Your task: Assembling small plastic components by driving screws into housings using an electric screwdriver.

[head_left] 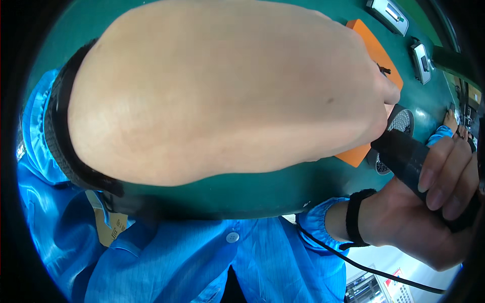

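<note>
My left hand (237, 91) fills much of the view, its back toward me and a black band round the wrist. At its far end the visible finger is bent down beside an orange mat or board (376, 48); whatever those fingers grip is hidden beneath the hand. A small dark piece (384, 69) shows by the knuckles. On the right, my right hand (419, 212) wraps round a black tapered handheld tool (404, 154) shaped like an electric screwdriver. Its narrow end reaches the edge of my left hand, where the tip is out of sight.
Round bowls of small metal pieces (402, 120) stand beside the orange board. Two grey devices (389, 15) lie farther back on the green table (242, 194). Another person's hand (449, 120) appears at the far right. A black cord (374, 272) runs below my right wrist.
</note>
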Tool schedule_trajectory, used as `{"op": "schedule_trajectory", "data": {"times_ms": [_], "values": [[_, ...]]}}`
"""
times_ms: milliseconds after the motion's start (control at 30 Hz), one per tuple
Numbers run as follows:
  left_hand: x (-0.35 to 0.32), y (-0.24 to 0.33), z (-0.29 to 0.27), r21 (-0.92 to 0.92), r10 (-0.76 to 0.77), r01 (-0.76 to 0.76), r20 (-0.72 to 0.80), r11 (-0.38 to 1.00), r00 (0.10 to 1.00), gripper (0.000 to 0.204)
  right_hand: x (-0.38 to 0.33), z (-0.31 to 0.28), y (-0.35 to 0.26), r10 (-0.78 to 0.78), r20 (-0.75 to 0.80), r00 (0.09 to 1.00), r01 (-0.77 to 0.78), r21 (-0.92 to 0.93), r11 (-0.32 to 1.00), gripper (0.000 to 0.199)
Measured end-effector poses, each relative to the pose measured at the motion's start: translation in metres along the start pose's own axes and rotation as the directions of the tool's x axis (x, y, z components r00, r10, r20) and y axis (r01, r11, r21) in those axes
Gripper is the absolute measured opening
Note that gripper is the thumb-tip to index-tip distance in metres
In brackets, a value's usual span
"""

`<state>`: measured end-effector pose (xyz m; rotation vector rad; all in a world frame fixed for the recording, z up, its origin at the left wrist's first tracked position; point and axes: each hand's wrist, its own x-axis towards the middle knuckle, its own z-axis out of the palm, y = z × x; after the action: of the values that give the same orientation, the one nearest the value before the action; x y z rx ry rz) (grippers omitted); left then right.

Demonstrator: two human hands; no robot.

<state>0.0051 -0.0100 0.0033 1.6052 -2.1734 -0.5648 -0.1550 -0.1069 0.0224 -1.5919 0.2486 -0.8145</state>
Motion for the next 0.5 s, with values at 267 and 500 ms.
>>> {"op": "schedule_trajectory", "data": {"times_ms": [267, 500], "values": [[-0.002, 0.004, 0.001, 0.001, -0.011, 0.011, -0.008, 1.000, 1.000, 0.052, 0.004, 0.004, 0.004, 0.016, 0.021, 1.000, -0.016, -0.007, 1.000, 0.029], [-0.002, 0.005, -0.004, 0.003, -0.023, 0.023, -0.007, 1.000, 1.000, 0.053, 0.007, 0.011, 0.012, 0.026, 0.039, 0.999, -0.025, -0.026, 0.999, 0.029]]}}
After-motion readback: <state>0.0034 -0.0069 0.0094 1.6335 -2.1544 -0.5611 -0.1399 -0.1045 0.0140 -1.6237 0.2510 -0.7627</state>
